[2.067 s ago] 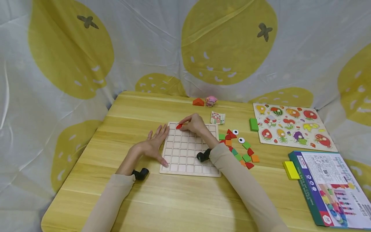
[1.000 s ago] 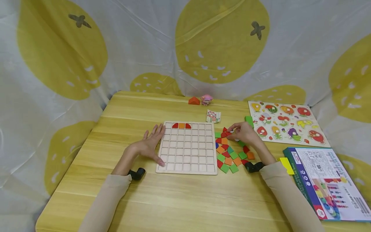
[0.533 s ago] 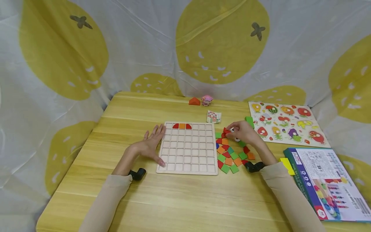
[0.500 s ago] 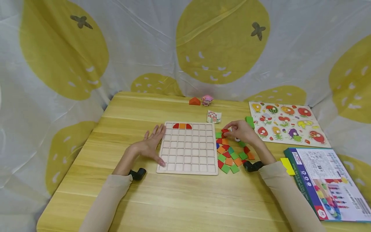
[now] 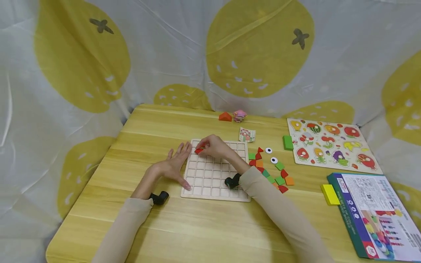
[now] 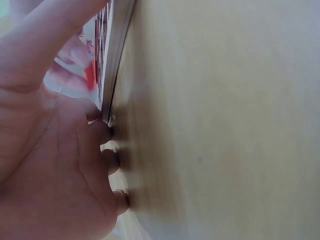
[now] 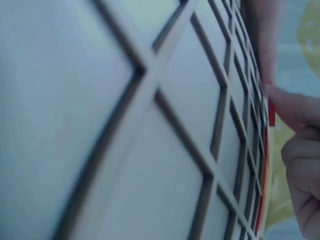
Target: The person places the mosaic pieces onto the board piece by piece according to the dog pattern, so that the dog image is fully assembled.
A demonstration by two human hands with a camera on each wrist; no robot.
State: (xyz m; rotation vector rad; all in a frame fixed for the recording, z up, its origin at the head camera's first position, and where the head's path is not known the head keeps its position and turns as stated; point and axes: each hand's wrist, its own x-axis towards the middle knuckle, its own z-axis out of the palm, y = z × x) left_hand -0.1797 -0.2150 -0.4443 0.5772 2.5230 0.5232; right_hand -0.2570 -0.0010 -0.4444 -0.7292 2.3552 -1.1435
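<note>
A wooden grid board [image 5: 198, 182] lies on the table in the head view. My left hand [image 5: 173, 165] is spread along its left edge, thumb near the front corner and fingers by the back corner. In the left wrist view those fingertips [image 6: 121, 201] touch the tabletop beside the board's side. Over the board's back left part, my right hand [image 5: 215, 147] pinches a red quarter-round tile [image 5: 198, 150]. The right wrist view shows this red tile [image 7: 272, 114] between thumb and fingertip, right at the grid. The hand covers most of the board's back row.
Loose red, green and orange tiles [image 5: 280, 180] and two eye discs [image 5: 274, 160] lie right of the board. Behind it are a pattern card [image 5: 247, 134], an orange wedge block [image 5: 225, 117] and a pink figurine [image 5: 239, 115]. Further right lie a fruit puzzle [image 5: 332, 143] and a box [image 5: 371, 212].
My right hand has picked a red tile from the loose pile and carried it left over the board. Earlier, it left red, orange and red tiles in the back row. My left hand stays put.
</note>
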